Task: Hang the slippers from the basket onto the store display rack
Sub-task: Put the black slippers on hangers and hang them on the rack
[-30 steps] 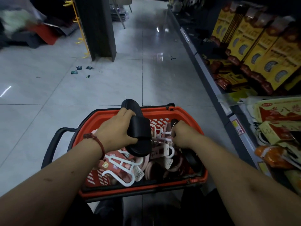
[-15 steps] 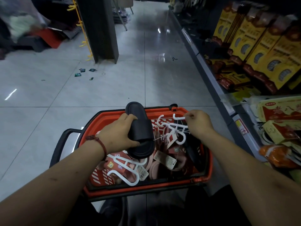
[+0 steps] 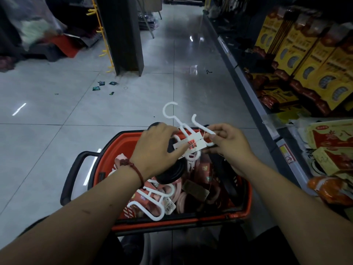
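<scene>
Just over basket rim (image 3: 125, 134), left hand (image 3: 156, 150) slipper (image 3: 172, 174), right hand (image 3: 232, 145) hanger (image 3: 198, 124)

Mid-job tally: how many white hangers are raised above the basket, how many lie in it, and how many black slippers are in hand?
Raised white hangers: 2, counted by their hooks; the right hand pinches one.
White hanger lying in the basket: 1 plainly visible.
Black slipper in the left hand: 1.
Total: 4. Pink slippers are too piled to count.
</scene>
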